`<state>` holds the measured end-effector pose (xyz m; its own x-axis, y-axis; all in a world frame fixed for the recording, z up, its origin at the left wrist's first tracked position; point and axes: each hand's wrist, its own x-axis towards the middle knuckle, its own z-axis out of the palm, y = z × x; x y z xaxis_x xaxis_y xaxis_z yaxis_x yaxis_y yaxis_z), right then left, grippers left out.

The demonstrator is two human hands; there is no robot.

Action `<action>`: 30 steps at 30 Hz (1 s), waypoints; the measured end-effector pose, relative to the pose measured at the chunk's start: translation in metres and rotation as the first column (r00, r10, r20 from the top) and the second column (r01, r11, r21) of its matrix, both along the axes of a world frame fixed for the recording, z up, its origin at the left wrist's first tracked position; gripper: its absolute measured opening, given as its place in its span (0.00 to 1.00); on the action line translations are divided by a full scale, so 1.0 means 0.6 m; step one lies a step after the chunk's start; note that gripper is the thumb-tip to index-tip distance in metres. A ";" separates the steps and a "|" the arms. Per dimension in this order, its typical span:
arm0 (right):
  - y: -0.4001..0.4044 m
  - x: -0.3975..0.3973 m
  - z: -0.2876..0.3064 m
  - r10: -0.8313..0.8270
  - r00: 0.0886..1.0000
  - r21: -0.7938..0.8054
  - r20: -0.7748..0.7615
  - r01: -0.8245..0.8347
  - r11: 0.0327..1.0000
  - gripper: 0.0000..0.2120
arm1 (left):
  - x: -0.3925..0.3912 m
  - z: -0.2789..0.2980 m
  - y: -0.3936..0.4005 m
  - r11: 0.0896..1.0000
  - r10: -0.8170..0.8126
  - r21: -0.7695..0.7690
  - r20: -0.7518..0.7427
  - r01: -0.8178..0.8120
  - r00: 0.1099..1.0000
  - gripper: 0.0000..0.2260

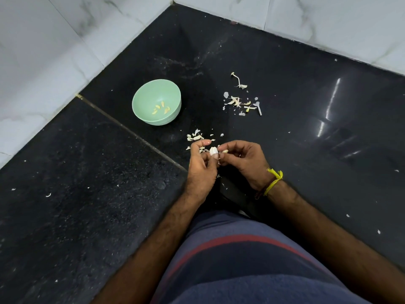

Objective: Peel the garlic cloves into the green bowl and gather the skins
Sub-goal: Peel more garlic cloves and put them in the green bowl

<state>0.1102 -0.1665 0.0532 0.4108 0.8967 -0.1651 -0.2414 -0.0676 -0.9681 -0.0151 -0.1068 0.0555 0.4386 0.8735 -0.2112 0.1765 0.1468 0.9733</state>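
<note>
So mid-peel here: left hand [202, 163] and right hand [242, 160] both pinch a garlic clove [213, 151] over the counter, next it probably goes in the green bowl [144, 95].

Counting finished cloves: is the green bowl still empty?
Not empty. The green bowl stands upright with a few peeled cloves lying on its bottom.

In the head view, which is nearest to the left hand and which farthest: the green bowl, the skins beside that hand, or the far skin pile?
1. Skins, just beyond the left hand.
2. Green bowl, farther, to the left.
3. Far skin pile, farthest, to the right.
</note>
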 end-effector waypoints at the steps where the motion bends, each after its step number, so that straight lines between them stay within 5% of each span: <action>1: -0.002 -0.001 0.000 -0.001 1.000 -0.006 0.006 0.001 1.000 0.08 | 0.000 -0.001 0.000 1.000 -0.004 -0.003 -0.013 0.003 1.000 0.18; 5: -0.008 0.002 0.001 0.012 0.999 0.036 0.044 -0.014 0.999 0.12 | 0.002 0.000 0.005 0.998 0.029 -0.062 -0.023 -0.030 0.999 0.19; 11: -0.006 0.004 0.003 0.021 0.937 0.011 0.349 -0.027 1.000 0.06 | 0.002 0.002 0.008 0.991 0.082 -0.109 0.002 -0.081 0.997 0.18; 14: -0.001 0.010 0.002 0.031 0.829 0.043 0.558 -0.066 0.997 0.05 | -0.002 0.004 0.011 0.988 0.085 -0.132 0.008 -0.083 0.996 0.17; 18: 0.003 0.026 -0.010 0.109 0.547 -0.003 0.830 -0.192 0.981 0.04 | -0.001 0.019 0.014 0.986 0.094 -0.141 0.053 -0.085 0.994 0.16; 20: -0.003 0.020 -0.014 0.102 0.666 -0.049 0.739 -0.098 0.994 0.05 | 0.001 0.024 0.024 0.991 0.100 -0.098 0.066 -0.093 0.993 0.16; 23: -0.005 0.017 -0.001 0.001 0.947 -0.070 0.322 0.022 0.997 0.06 | 0.000 0.023 0.033 0.997 0.069 0.030 -0.013 -0.068 0.998 0.11; 30: 0.002 0.017 0.012 -0.074 0.997 0.015 -0.030 0.075 0.997 0.09 | 0.000 0.016 0.031 0.982 0.038 0.186 -0.107 -0.018 0.994 0.07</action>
<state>0.1206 -0.1653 0.0605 0.4717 0.8663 -0.1641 -0.2738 -0.0330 -0.9612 -0.0153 -0.0884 0.0650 0.3964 0.9136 -0.0902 0.2815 -0.0274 0.9592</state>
